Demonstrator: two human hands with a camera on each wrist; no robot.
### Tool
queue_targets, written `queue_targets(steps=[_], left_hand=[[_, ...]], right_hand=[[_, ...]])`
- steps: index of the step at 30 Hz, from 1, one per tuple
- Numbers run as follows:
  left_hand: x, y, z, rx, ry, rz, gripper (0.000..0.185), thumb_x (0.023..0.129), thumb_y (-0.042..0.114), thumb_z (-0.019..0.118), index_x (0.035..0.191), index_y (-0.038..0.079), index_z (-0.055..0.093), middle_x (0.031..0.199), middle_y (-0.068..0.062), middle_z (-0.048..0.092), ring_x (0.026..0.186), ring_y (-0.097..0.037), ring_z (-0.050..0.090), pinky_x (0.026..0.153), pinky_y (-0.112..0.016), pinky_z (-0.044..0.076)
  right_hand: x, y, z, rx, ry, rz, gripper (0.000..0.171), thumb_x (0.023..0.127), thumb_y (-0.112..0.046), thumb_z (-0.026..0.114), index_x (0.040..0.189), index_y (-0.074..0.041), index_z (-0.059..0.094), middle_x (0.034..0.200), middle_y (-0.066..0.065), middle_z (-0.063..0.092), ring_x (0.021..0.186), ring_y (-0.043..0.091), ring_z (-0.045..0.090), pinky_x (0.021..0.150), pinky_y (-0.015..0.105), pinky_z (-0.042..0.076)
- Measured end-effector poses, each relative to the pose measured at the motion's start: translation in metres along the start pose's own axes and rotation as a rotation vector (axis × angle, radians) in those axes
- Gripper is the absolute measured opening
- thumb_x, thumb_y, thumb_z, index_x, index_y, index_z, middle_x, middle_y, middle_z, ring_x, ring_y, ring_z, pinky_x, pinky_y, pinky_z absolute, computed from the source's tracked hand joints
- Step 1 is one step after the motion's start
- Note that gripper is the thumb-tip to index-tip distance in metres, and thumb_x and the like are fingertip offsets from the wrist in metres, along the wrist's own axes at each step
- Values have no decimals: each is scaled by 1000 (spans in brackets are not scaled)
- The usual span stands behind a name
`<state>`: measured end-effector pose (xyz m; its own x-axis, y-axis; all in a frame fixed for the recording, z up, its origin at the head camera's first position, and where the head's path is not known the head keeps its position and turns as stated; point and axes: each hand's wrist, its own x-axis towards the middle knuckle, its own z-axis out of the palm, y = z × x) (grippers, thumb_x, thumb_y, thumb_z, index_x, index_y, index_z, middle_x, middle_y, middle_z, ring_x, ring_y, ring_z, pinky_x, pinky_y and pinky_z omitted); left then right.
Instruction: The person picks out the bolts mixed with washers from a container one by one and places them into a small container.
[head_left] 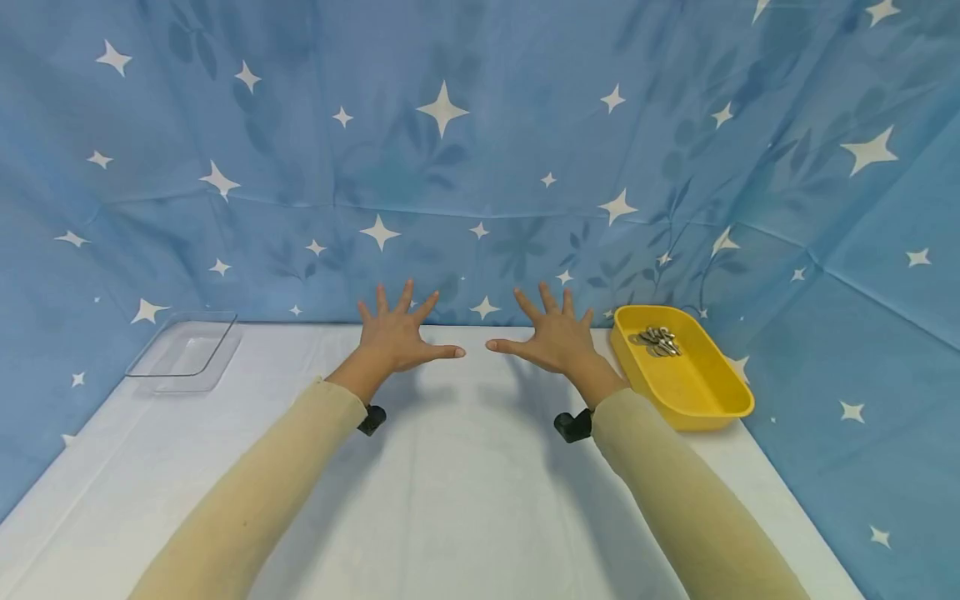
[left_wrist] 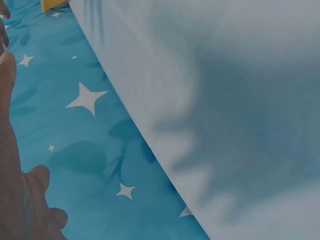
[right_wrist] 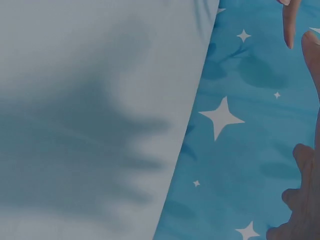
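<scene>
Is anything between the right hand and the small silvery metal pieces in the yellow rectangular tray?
Sideways, yes: the left wall of the yellow rectangular tray stands between the right hand and the small silvery metal pieces. From above, nothing visible covers them.

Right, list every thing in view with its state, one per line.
Left hand: raised, fingers spread, holding nothing
Right hand: raised, fingers spread, holding nothing
Yellow bin: upright, open-topped, holding metal pieces
Metal pieces: loosely heaped toward the bin's far end
Clear container: upright on the table
Table: white-topped, shadowed beneath the hands
Blue starred cloth: hanging, creased
</scene>
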<state>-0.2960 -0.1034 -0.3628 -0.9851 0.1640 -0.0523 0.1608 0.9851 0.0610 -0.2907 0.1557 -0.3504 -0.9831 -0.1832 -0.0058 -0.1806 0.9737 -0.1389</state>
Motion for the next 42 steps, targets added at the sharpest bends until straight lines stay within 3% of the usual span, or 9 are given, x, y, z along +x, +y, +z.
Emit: queue_targets(steps=[13,21,29,37,42], left_hand=[[8,17,-3,15,3,16,112,74,97,42,162,40,2,172,-11,-11,153,-55,-9,119,-80,2],[10,32,10,-49,-25,13,110,75,97,40,162,41,2,171,-12,-11,154,-52,-11,120,-78,4],[11,57,27,-106,-26,24,110,79,94,38,164,35,2,171,-16,-4,156,-50,-3,123,-74,6],[12,115,35,-77,-57,168,112,82,92,37,164,28,-2,172,-13,-2,159,-41,4,126,-68,10],[17,152,39,-162,-67,175,111,86,88,38,165,21,-3,173,-10,3,160,-34,9,128,-61,16]], right_hand=[[-2,7,7,-12,4,12,107,78,-92,46,163,-37,11,172,14,1,155,53,1,114,84,9],[-8,26,20,-16,26,26,109,77,-91,48,163,-34,15,172,16,6,155,53,4,115,83,7],[-22,88,23,-2,87,-47,100,86,-84,47,163,-27,20,170,17,13,154,52,10,120,77,5],[-51,177,14,107,202,7,92,95,-67,54,163,-17,19,167,26,18,151,56,13,117,78,14],[-66,213,20,74,243,54,94,93,-61,62,162,-11,21,163,31,20,146,61,17,113,80,18]])
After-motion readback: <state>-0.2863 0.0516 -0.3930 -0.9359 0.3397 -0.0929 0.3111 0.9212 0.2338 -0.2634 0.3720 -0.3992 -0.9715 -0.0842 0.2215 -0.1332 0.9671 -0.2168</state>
